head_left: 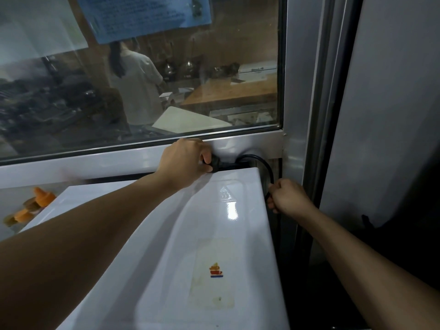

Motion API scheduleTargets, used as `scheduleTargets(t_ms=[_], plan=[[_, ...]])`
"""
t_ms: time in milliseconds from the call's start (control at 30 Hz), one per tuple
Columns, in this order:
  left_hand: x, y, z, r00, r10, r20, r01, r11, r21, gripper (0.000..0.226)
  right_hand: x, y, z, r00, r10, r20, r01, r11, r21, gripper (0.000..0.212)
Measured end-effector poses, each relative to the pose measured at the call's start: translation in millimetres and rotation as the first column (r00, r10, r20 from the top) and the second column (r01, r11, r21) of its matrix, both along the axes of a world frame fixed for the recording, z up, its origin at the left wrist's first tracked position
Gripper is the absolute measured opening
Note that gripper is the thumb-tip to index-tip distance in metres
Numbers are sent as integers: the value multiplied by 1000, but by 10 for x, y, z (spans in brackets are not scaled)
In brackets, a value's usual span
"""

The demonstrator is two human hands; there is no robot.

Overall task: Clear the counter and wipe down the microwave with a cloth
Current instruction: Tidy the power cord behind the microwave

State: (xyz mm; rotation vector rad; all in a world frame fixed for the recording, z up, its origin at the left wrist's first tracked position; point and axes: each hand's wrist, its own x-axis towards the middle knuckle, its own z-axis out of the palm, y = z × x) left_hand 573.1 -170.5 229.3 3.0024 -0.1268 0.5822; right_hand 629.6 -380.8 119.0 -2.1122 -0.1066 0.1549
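You're reaching both arms over the white microwave (190,234), which is filling the lower middle of the view, its top panel facing you. Your left hand (183,163) is at the back edge of the top, fingers curling around a black plug (215,165) and gripping it just behind the microwave's rear edge, under the metal window frame (119,160). Your right hand (289,196) is sitting at the microwave's right rear corner, fingers closing around the black cable (267,173) that is looping from the plug, up and over, then down the right side. So both hands are holding: left on the plug, right on the cable.

A yellowed sticker (213,272) with a small red, orange and blue logo is lying flat on the top panel near you; a faint embossed warning mark (225,194) is sitting further back, near the cable end.

To the left of the microwave, on the pale surface (12,198), orange-capped bottles (35,203) are standing close together; details are too blurred to tell.

Behind the window glass, a person in a light top (138,79) is standing in a kitchen area. A blue paper notice (147,15) is sticking to the glass up top. A grey panel (392,115) is running down the right side.
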Motion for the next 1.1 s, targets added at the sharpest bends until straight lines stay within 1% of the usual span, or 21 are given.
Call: scheduleTargets(t_ms=[100, 233, 333, 400, 467, 533, 667, 767, 833, 900, 1100], plan=[[11, -32, -27, 999, 34, 11, -34, 999, 0, 6, 13, 19, -18, 1000, -4, -7, 4, 1000, -3, 31], [1, -30, -16, 999, 36, 3, -36, 999, -18, 6, 7, 0, -65, 999, -8, -38, 7, 1000, -15, 29], [-26, -18, -15, 1000, 28, -2, -28, 998, -55, 13, -12, -25, -50, 1000, -16, -25, 15, 999, -45, 27], [-50, -11, -22, 1000, 23, 2, -23, 997, -75, 18, -24, -47, -39, 1000, -24, -6, 24, 995, -97, 24], [-71, -14, -32, 1000, 14, 7, -13, 997, -82, 23, -40, -68, -26, 1000, -23, 9, 24, 989, -147, 19], [-84, -26, -38, 1000, 3, 11, -2, 997, -81, 26, -56, -81, -20, 1000, -10, 14, 12, 987, -162, 18], [-100, -50, -32, 1000, -2, 25, 3, 998, -69, 28, -84, -88, -23, 1000, 1, 19, 2, 985, -172, 18], [-109, -50, -20, 1000, 2, 19, -1, 998, -57, 27, -88, -110, -27, 1000, 0, 14, 3, 987, -164, 34], [-120, -47, -15, 1000, -3, 11, 3, 999, -42, 25, -96, -129, -27, 1000, -4, 14, 6, 988, -153, 40], [-132, -46, -12, 1000, 0, 10, 1, 999, -35, 25, -104, -146, -33, 1000, -5, 24, 8, 991, -136, 40], [-138, -59, 5, 1000, 25, 2, -25, 999, -21, 28, -121, -162, -30, 1000, -9, 12, 10, 996, -92, 30]])
